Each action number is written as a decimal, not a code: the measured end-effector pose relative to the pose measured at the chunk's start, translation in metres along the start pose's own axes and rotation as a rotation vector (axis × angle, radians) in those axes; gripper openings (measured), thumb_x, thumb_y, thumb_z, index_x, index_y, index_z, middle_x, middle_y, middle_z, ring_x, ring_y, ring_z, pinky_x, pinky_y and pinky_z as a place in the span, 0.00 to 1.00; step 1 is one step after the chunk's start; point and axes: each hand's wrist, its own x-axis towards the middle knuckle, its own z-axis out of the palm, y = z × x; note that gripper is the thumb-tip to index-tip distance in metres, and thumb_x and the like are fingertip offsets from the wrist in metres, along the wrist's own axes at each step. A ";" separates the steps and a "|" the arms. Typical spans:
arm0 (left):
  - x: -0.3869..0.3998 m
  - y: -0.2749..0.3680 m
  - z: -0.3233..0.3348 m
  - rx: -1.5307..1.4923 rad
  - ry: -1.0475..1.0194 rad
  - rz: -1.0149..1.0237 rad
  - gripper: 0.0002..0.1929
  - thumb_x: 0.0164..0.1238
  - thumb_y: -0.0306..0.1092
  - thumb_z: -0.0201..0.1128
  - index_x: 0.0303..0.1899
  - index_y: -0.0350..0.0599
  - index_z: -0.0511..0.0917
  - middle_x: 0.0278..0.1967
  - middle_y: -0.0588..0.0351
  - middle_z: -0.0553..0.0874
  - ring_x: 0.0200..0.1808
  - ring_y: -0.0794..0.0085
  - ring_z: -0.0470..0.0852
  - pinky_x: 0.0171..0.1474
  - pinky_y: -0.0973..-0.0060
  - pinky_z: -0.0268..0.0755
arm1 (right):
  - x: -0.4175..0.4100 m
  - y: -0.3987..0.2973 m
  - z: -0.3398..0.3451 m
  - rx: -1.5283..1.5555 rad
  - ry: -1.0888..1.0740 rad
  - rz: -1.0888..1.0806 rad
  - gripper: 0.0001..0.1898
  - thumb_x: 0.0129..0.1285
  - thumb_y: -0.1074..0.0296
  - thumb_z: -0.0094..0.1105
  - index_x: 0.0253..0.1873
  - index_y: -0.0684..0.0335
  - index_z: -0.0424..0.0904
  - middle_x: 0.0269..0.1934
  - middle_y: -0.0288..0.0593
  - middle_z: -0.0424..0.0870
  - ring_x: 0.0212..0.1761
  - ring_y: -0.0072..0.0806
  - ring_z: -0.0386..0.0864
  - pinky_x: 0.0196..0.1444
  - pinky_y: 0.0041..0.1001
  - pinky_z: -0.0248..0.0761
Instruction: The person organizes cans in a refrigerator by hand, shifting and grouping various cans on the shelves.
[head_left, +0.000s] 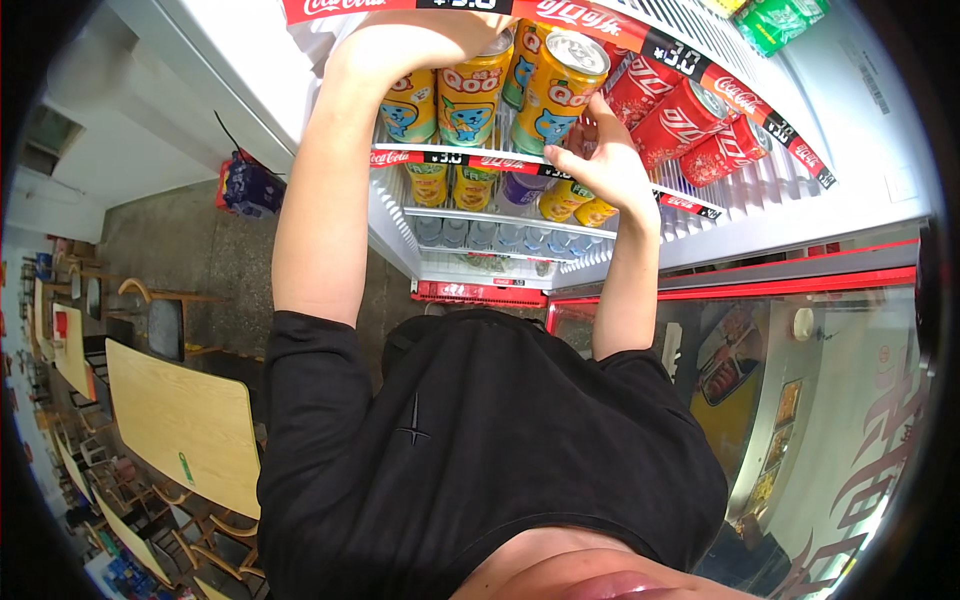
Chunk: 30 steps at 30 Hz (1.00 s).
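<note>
My right hand (611, 161) grips the lower side of a yellow Qoo drink can (559, 90), with the thumb at its base by the shelf's front edge. That can leans a little and stands at the front of the fridge shelf. My left hand (442, 37) reaches in above other Qoo cans (471, 97), under the upper shelf's price strip (480, 6); its fingers are hidden. Red Coca-Cola cans (679, 124) sit right of my right hand, several of them tilted in this view.
Lower shelves hold yellow cans (427, 184), a purple drink (521, 187) and clear bottles (480, 234). The fridge's glass door (810, 390) stands wide at right. Wooden tables (180, 420) and chairs (161, 315) fill the left. A dark purple bag (255, 184) is beside the fridge.
</note>
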 end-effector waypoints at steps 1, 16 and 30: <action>-0.001 0.001 0.001 0.001 -0.001 -0.001 0.27 0.78 0.57 0.52 0.63 0.45 0.78 0.65 0.51 0.83 0.66 0.61 0.80 0.69 0.70 0.68 | 0.000 0.003 -0.001 -0.035 -0.022 0.022 0.35 0.50 0.53 0.78 0.59 0.66 0.75 0.34 0.41 0.81 0.30 0.22 0.75 0.35 0.27 0.70; -0.001 0.002 0.002 -0.003 -0.005 -0.030 0.28 0.77 0.57 0.53 0.63 0.45 0.78 0.65 0.52 0.83 0.66 0.62 0.80 0.68 0.70 0.68 | 0.000 0.003 -0.001 -0.050 -0.088 0.066 0.31 0.55 0.59 0.77 0.61 0.68 0.80 0.36 0.37 0.84 0.28 0.19 0.71 0.32 0.25 0.68; 0.000 0.003 0.001 0.001 -0.012 -0.061 0.28 0.76 0.58 0.53 0.63 0.45 0.78 0.65 0.52 0.83 0.66 0.62 0.80 0.68 0.70 0.68 | 0.000 0.008 0.000 -0.015 -0.066 0.052 0.31 0.57 0.60 0.79 0.63 0.69 0.81 0.44 0.41 0.89 0.29 0.18 0.71 0.34 0.24 0.71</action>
